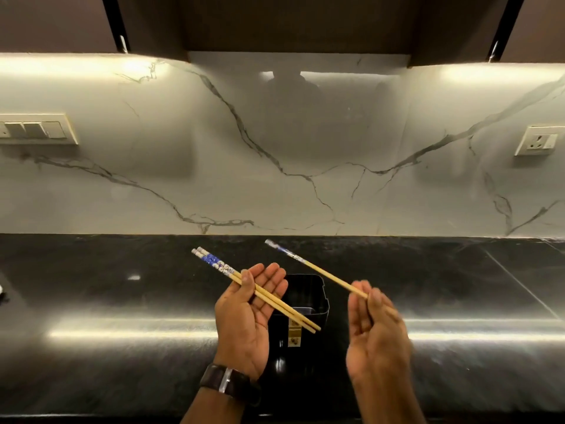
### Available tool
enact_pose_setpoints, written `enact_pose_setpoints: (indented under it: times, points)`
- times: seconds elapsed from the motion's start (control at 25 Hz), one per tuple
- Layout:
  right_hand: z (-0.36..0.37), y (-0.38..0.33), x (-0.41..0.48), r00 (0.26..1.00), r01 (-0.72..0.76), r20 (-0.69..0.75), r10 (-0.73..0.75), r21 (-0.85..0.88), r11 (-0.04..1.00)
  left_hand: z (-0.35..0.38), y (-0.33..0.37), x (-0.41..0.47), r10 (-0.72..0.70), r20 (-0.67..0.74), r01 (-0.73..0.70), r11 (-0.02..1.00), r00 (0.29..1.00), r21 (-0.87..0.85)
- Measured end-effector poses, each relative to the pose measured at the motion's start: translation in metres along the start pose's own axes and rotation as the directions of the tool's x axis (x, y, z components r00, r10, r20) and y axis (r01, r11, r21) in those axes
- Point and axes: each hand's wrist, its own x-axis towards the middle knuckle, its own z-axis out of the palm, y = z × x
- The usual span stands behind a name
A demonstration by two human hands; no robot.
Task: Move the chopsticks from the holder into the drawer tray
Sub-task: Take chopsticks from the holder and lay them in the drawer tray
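While both palms face up over the black surface [122,301]: left hand [247,316] spread wide and flat, two chopsticks [256,290] lying loose across the palm, no fingers curled round them. Side by side and touching along their length, patterned blue-and-white ends up and to the left beyond the fingers, plain tips down and to the right, past the heel of the palm and over the holder. Dark watch strap [227,381] on the left wrist.

Right hand [374,335] half-curled, somewhat blurred, pinching a third chopstick [318,269] by its plain tip between thumb and fingers [374,298]. Slanted the same way as the pair, decorated end up and left, out over the rear of the surface, apart from the other two.

Black square holder [308,296] upright on the surface between and beneath the two hands, partly hidden by the left palm and the pair of sticks. Open top toward the camera, no chopsticks visible within. Small gold label [295,335] on its near face.

Behind: pale marble backsplash [275,148] with grey veins, switch plate [36,129] on the left, socket [539,140] on the right. Dark cabinets [293,22] above with bright strip lighting beneath, mirrored as long streaks on the polished surface. Dim reflection of a person in the middle of the backsplash. No sign of drawer or tray from this angle.
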Motion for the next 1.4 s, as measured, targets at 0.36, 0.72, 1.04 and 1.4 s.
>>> enact_pose_setpoints:
  times: [0.36,0.72,1.04,1.4]
  points:
    - [-0.027,0.064,-0.047,0.914,-0.355,-0.191,0.358,0.05,0.933,-0.015,-0.006,-0.02,0.177,-0.279,-0.129,0.975,0.944,0.181]
    - [-0.037,0.097,-0.061,0.911,-0.405,-0.154,0.382,-0.166,0.899,-0.034,-0.015,-0.042,0.111,-0.294,-0.058,0.981,0.949,0.183]
    - [-0.076,0.096,-0.059,0.969,-0.248,-0.156,0.193,-0.655,0.714,-0.068,-0.031,-0.058,0.018,-0.152,0.035,0.94,0.988,0.338]
    - [-0.077,0.04,-0.019,0.812,0.177,0.457,0.363,-0.785,0.593,-0.104,-0.036,-0.065,-0.659,0.209,0.19,0.481,0.723,0.856]
